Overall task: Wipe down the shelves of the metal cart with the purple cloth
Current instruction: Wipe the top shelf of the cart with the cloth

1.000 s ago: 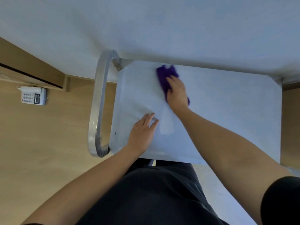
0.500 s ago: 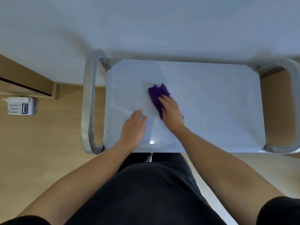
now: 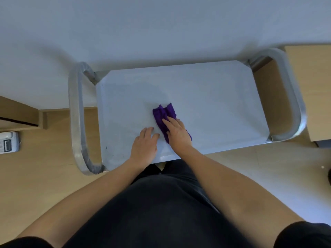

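- Pressing down on the cloth [image 3: 163,115], the right hand [image 3: 177,134] lies flat with fingers spread, palm on the cloth's near part; the cloth's far end sticks out past the fingertips, bunched and purple.
- Cloth sits on the top shelf [image 3: 215,108] of the cart [image 3: 206,77], a little left of the shelf's middle and nearer the front edge than the back.
- Left hand [image 3: 145,145] rests flat and open on the bare shelf just beside the right hand, holding nothing; its fingertips lie close to the cloth's near edge, whether touching I cannot tell.
- Shelf surface around the hands is bare metal, with small dark marks near its left edge.
- Left handle [image 3: 76,119], a bent metal tube, loops out past the shelf's left end; right handle [image 3: 293,97] does the same at the right end.
- Wall [image 3: 161,24], pale and plain, runs just behind the cart's far edge.
- Phone [image 3: 8,142], white with a small screen, lies on the wood floor [image 3: 44,167] well left of the cart, partly cut by the frame edge.
- Wooden cabinet [image 3: 311,90] stands just beyond the right handle.
- Person's dark clothing [image 3: 161,212] fills the lower middle and hides the cart's lower shelves from view.
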Motion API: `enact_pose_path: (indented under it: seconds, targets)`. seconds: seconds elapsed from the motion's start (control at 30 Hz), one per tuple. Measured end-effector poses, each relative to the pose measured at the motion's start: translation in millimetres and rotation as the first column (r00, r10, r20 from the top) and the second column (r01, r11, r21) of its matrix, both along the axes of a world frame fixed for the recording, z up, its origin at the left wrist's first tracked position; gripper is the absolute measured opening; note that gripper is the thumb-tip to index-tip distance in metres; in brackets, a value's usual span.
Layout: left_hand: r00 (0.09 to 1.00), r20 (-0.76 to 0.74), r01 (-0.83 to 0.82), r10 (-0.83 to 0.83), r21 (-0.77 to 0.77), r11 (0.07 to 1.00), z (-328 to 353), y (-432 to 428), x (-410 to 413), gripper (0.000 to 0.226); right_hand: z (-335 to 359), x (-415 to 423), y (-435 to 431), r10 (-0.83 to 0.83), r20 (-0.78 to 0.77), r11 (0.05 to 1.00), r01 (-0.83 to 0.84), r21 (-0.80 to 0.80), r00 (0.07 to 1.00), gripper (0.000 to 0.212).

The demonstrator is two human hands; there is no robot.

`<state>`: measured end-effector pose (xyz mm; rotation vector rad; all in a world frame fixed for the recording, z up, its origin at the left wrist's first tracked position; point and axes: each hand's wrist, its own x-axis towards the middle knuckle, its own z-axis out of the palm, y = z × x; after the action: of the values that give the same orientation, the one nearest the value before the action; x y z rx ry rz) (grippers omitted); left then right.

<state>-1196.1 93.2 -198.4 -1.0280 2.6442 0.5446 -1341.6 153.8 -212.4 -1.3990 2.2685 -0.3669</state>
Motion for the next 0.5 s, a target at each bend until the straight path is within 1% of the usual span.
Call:
enact_pose_path:
  seconds: [0.1,0.3,0.5]
  targets:
    - [0.997,-0.014,0.070,-0.070,-0.003,0.998,2,10,-12,0.042,0,-13,15,-0.009,-0.019,1.000,0.009,0.027,1.000,0.058]
    - [0.979,-0.027,0.202,-0.202,0.001,0.979,4,27,-43,0.043,6,-38,54,-0.093,0.001,0.995,0.093,0.021,0.996,0.057]
    - [0.963,-0.023,0.268,-0.268,0.019,0.963,0,60,-86,0.042,6,-76,92,-0.147,0.000,0.989,0.147,0.016,0.989,0.052]
